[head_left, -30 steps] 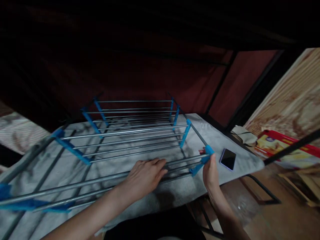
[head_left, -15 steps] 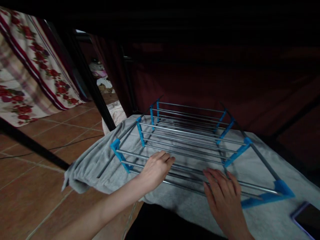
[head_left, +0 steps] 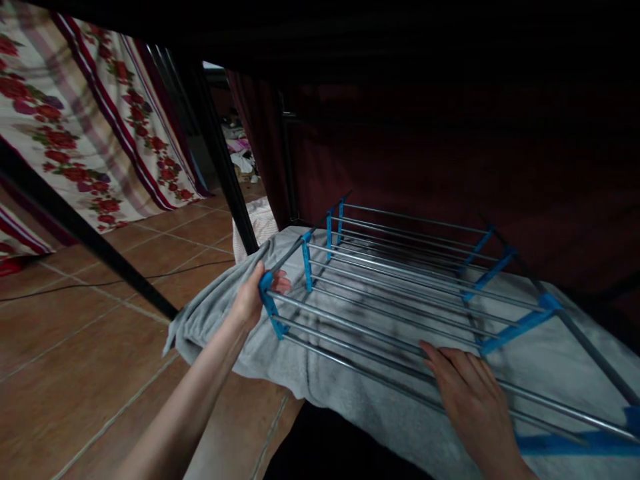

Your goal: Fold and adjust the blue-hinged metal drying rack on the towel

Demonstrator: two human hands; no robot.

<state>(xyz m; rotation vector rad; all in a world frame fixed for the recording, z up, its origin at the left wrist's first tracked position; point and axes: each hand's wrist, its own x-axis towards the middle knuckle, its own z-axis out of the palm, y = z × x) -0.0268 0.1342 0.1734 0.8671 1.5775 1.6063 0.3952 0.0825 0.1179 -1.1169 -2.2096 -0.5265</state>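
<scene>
A shoe rack (head_left: 360,273) of thin grey metal rods and blue plastic joints lies across a grey blanket (head_left: 225,333). My left hand (head_left: 253,297) grips the rack's near left corner at a blue joint (head_left: 270,303), thumb on the near side and fingertips showing beyond it. On the front rods, toward the right, my right hand (head_left: 473,393) is curled over the nearest upper bar, with its fingertips partly hidden behind the hand. The rack's near right blue joint (head_left: 633,420) is cut off by the frame edge.
Black metal posts (head_left: 225,160) and a dark frame overhead enclose the space. A dark red curtain (head_left: 400,160) hangs behind the rack. At left are a flowered cloth (head_left: 100,127), a tiled floor (head_left: 115,347) and a thin black cable (head_left: 125,281) across it.
My left hand has moved left from the front rods to the corner joint. My right hand stays on the front rods. The view has turned left, and the phone has left the frame.
</scene>
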